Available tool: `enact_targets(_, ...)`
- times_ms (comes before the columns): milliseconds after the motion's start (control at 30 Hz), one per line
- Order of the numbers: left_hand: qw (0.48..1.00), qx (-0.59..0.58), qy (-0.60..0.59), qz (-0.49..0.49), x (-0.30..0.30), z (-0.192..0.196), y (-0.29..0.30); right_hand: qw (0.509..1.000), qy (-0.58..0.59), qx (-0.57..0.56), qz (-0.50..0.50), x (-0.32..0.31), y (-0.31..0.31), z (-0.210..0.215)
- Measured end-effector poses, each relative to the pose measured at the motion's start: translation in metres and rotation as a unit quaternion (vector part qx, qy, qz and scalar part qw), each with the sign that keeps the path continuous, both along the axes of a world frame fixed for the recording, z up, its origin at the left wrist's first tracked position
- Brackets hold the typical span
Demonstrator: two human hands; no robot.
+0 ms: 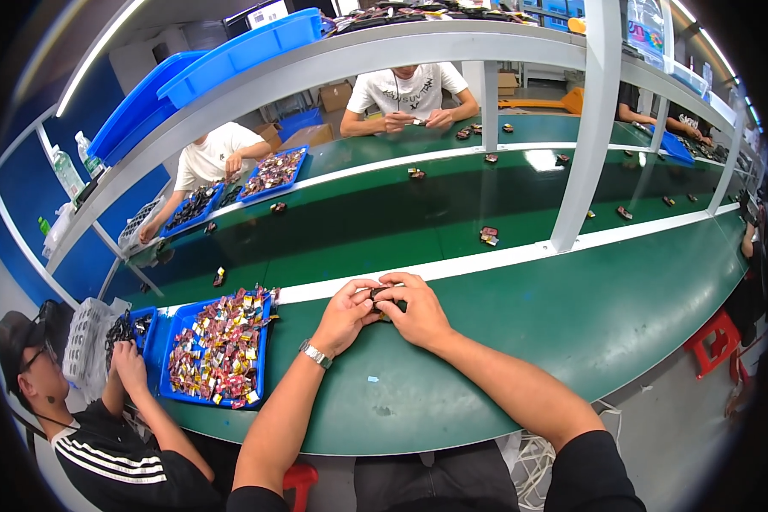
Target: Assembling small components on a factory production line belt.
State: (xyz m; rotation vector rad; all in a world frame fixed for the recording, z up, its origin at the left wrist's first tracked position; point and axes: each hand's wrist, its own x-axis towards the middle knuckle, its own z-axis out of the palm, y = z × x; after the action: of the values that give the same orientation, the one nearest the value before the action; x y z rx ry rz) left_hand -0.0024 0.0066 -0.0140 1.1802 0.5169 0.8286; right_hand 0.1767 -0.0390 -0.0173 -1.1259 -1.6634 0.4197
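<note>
Above the green surface (503,341), the left hand (347,312) and right hand (415,309) come together, fingers of both clamped on a small dark piece (379,293), much of it hidden! Over to the left sits a blue tray (179,396), heaped with red and yellow parts (218,350), while a pale blue scrap (373,379) lies nearer the person's body.
</note>
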Motion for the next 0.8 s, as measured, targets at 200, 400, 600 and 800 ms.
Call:
enact_targets(200,1.0,-0.008,-0.011,-0.001,0.0003,-0.001,0.0004,0.999,0.03,-0.028,0.012,0.0003,0.0011,-0.0033)
enact_targets(400,0.999,-0.008,-0.032,0.001,-0.0002,0.0,-0.0004,1.0,0.009,-0.028,0.006,-0.0002,-0.0013,-0.0025)
enact_targets(600,0.999,-0.005,-0.036,0.008,0.0022,-0.0001,-0.0003,0.999,0.032,-0.035,0.012,-0.0021,0.0004,-0.001)
enact_targets(800,0.999,0.009,-0.036,0.0,-0.0003,-0.0032,0.0019,0.999,0.024,0.005,0.028,-0.0036,-0.0024,0.0009)
